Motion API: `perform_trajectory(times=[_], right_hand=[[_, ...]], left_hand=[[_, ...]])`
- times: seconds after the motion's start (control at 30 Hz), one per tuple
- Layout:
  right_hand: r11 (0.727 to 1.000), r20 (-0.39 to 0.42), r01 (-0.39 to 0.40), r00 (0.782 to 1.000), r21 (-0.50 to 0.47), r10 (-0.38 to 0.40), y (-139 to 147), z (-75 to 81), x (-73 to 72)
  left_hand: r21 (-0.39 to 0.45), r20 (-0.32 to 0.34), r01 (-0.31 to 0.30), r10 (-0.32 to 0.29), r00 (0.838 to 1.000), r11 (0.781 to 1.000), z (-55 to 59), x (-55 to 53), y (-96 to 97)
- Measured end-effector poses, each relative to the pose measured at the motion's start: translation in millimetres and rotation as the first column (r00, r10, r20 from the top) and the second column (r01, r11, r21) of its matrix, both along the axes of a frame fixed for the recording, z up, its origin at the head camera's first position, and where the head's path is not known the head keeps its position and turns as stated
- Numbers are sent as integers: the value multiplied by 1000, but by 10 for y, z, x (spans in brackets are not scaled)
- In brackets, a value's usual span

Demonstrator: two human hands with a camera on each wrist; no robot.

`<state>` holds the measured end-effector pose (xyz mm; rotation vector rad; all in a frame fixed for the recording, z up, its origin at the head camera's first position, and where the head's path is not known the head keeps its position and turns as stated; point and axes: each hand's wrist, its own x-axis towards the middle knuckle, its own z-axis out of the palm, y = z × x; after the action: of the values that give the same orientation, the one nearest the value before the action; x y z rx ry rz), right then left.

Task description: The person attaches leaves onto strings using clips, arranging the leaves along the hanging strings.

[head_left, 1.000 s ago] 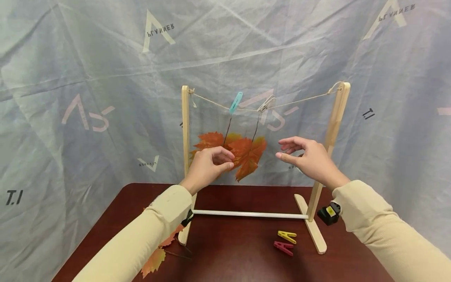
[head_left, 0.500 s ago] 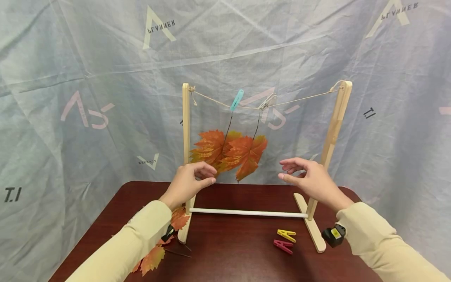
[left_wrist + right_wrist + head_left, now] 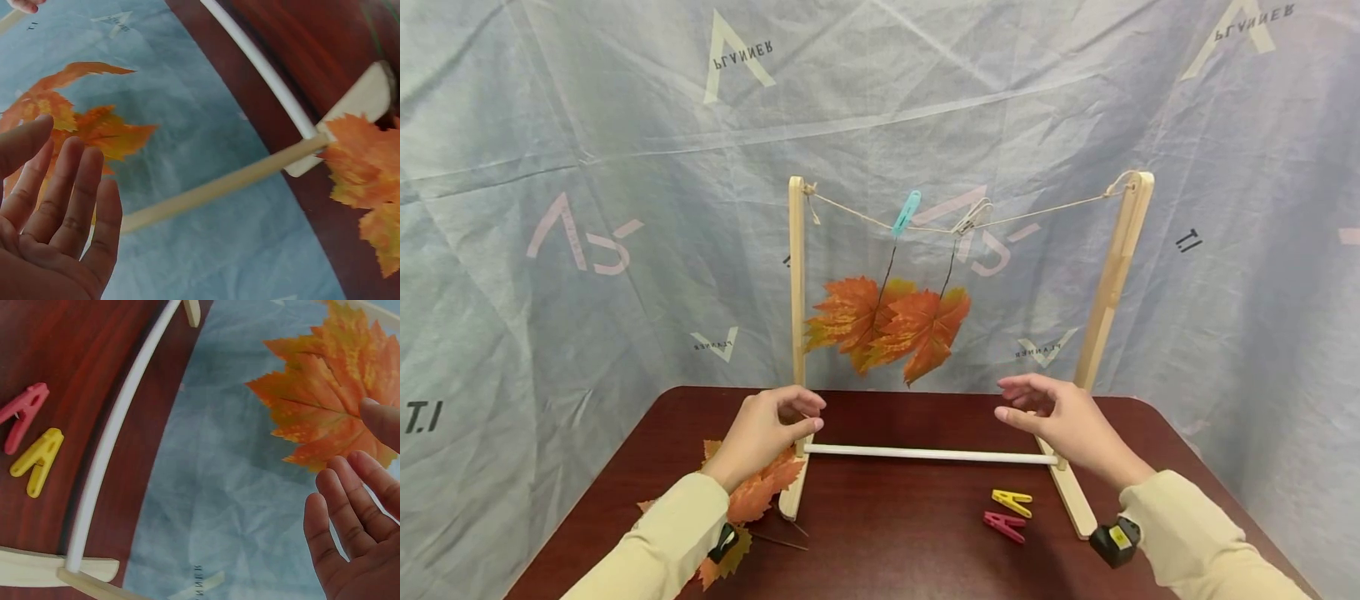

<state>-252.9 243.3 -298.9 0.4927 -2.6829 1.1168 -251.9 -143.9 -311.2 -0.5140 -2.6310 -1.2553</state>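
Observation:
Two orange maple leaves hang by their stems from a twine line (image 3: 1045,213) in the head view. A blue clothespin (image 3: 906,212) holds the left leaf (image 3: 846,312); a white clothespin (image 3: 972,217) holds the right leaf (image 3: 928,329). My left hand (image 3: 771,429), fingers loosely bent and holding nothing, is by the left post, above more orange leaves (image 3: 760,492) on the table. My right hand (image 3: 1060,417), likewise holding nothing, is in front of the right post. A yellow clothespin (image 3: 1012,502) and a red clothespin (image 3: 1004,527) lie on the table below it.
The wooden stand has a left post (image 3: 797,308), a right post (image 3: 1112,292) and a white crossbar (image 3: 925,454) low between them. It stands on a dark red table (image 3: 880,550). A grey printed cloth (image 3: 625,292) hangs behind.
Both hands have come down, away from the hanging leaves. The left hand has also moved left, uncovering them. The clipped leaves and the loose clothespins have stayed in place.

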Motion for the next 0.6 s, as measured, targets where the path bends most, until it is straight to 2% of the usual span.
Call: perform_trajectory(times=[0.27, 0.6], right_hand=[[1000, 12, -2, 1000, -7, 2, 17, -231, 30], [999, 97, 18, 995, -32, -14, 76, -520, 81]], left_hand=[[-22, -15, -32, 31, 999, 999, -232, 32, -165], [-58, 60, -41, 45, 997, 997, -503, 87, -297]])
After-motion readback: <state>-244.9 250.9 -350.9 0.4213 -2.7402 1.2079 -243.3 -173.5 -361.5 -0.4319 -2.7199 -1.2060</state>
